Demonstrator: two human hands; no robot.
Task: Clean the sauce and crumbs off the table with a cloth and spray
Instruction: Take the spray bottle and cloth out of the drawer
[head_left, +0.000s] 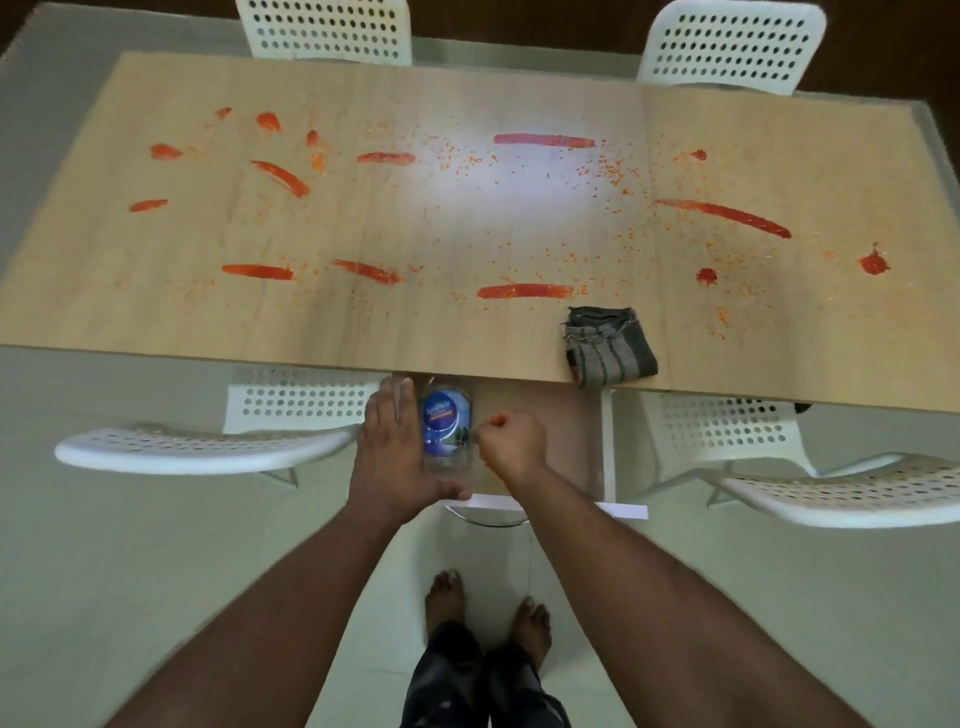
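The spray bottle is down at about 6 o'clock, just below the near edge of the table, between the person's two hands. It is clear with a blue label. The left hand lies flat along the bottle's left side, fingers straight, thumb tucked under the bottle's near end. The right hand is balled into a fist just to the right of the bottle. Something small and orange pokes out of the top of that fist; I cannot tell what it is or whether it belongs to the bottle.

The cloth is folded up, grey with dark stripes. It sits on the table at about 4 o'clock from the middle, right at the near edge, with one corner hanging over.

Red sauce streaks are all over the tabletop. One long streak is just to the left of the cloth's far corner. More are out at 9 o'clock and 3 o'clock. Little orange crumbs are sprinkled mostly toward 12 o'clock.

White chairs with holes stand around the table: two at the far side and two at the near side, one on each side of the person. Bare feet stand on the pale floor at 6 o'clock.
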